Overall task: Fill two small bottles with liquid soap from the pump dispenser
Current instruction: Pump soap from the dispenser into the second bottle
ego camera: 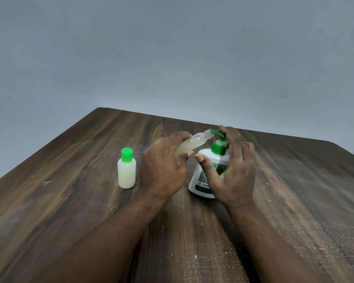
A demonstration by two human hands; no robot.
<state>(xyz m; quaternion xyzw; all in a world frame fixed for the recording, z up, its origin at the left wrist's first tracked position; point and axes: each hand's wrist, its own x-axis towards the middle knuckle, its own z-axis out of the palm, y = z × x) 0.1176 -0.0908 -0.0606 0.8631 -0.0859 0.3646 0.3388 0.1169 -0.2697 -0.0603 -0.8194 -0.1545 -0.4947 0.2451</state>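
While the uncapped small bottle (192,142) is gripped by the curled fingers of the left hand (164,170), it is held tilted above the table (70,201), its open mouth brought right up to the green spout (215,132) of the pump dispenser (204,172). Pale liquid is seen inside it. The dispenser is stood upright on the table, and the right hand (235,170) is spread over it, fingers loosely extended, one laid on the pump head. A second small bottle (126,172), filled and closed with a green cap (126,154), is stood upright just left of the left hand.
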